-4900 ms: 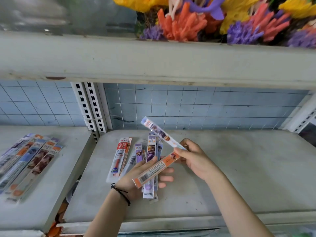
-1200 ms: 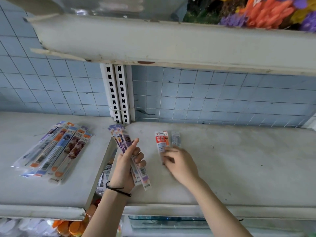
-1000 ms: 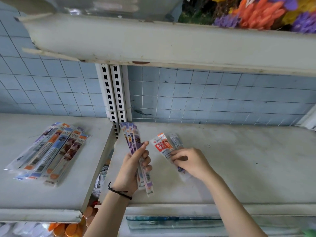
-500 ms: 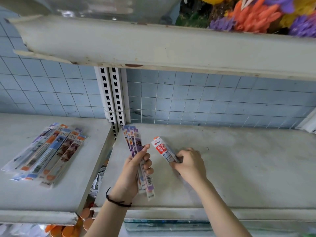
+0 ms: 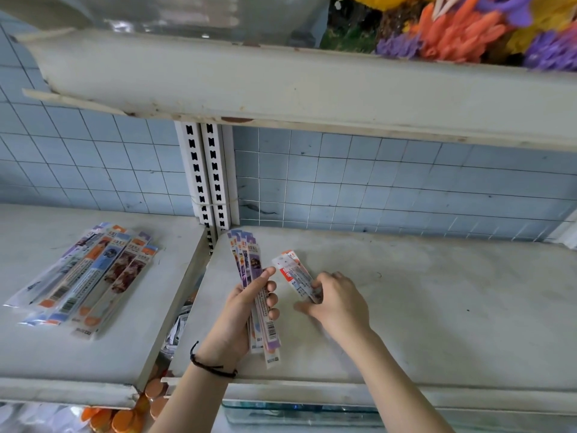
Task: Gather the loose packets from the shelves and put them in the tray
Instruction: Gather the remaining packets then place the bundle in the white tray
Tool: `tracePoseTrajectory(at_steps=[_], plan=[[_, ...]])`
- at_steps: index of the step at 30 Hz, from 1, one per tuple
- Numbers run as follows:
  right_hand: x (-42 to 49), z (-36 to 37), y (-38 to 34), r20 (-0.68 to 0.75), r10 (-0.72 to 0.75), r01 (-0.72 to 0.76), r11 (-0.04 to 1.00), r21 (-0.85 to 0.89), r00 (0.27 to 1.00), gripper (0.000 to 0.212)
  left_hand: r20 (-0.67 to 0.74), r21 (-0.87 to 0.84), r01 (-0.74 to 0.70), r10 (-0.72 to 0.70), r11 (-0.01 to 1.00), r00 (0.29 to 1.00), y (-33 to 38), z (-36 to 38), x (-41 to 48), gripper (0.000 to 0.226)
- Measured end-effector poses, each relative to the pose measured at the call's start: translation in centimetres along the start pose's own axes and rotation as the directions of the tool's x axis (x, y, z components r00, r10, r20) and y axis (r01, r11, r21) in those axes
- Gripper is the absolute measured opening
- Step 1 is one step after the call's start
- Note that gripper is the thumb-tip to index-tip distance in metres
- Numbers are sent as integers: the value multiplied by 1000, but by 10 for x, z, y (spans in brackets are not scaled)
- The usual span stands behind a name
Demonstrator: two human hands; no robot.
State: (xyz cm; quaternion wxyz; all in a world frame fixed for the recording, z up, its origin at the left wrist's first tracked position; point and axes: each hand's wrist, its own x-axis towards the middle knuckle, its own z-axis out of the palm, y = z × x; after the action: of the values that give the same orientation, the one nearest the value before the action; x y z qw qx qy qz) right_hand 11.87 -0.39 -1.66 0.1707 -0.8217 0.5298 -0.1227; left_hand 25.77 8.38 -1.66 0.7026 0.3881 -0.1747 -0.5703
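Right now I am looking past both forearms, each cut off by the bottom edge. Under the right shelf's (image 5: 437, 307) front lip a clear-walled container (image 5: 296, 414) is showing only its top rim, and I cannot make out what is in it. Orange round things (image 5: 125, 420) are peeking out below the left shelf (image 5: 37, 354), too blurred to name. The left hand (image 5: 237, 320), with a dark wristband (image 5: 212, 365), is gripping a bundle of long packets (image 5: 249, 267), thumb lying across the front and fingers curled behind. The right hand (image 5: 337, 304) is pinching the near end of the red-and-white packets (image 5: 293, 273), hiding that end. Whether their far end is touching the shelf, I cannot tell. A second ago these were lying flat under that hand; now they are standing angled just beside the bundle, which is staying in the same grip. The pile of loose packets (image 5: 90, 276) is lying fanned out on the left shelf, where it was before. Behind them, the slotted upright (image 5: 206, 170) is dividing the tiled wall (image 5: 374, 182). On the upper shelf (image 5: 281, 85) coral ornaments (image 5: 462, 32) are being cropped by the top edge, and beside them a clear container (image 5: 203, 17) is too blurred to read.
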Motion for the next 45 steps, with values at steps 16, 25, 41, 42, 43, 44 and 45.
tracePoseTrajectory(at_steps=[16, 25, 41, 42, 43, 44, 45], plan=[[17, -16, 10, 82, 11, -24, 985, 168, 997, 15, -13, -27, 19, -19, 999, 1000, 7, -6, 14, 5], [7, -38, 2, 168, 94, -192, 559, 806, 981, 30, -82, 159, -20, 34, 987, 996, -15, 22, 25, 21], [-4, -20, -5, 226, -82, -153, 517, 842, 971, 18, -28, 69, -47, 49, 997, 998, -8, 17, 24, 26], [-2, -18, -2, 153, -20, -117, 555, 824, 988, 22, -35, 48, -36, 38, 998, 999, -8, 15, 24, 21], [2, -16, 2, 43, 48, -64, 645, 761, 998, 23, -44, 37, -25, 26, 999, 999, -7, 15, 24, 19], [6, -14, 7, -76, 87, -20, 778, 628, 993, 21, -45, 29, -17, 19, 999, 999, -7, 15, 24, 18], [11, -12, 12, -147, 83, -10, 900, 435, 986, 21, -40, 24, -17, 18, 1000, 999, -8, 14, 24, 19]])
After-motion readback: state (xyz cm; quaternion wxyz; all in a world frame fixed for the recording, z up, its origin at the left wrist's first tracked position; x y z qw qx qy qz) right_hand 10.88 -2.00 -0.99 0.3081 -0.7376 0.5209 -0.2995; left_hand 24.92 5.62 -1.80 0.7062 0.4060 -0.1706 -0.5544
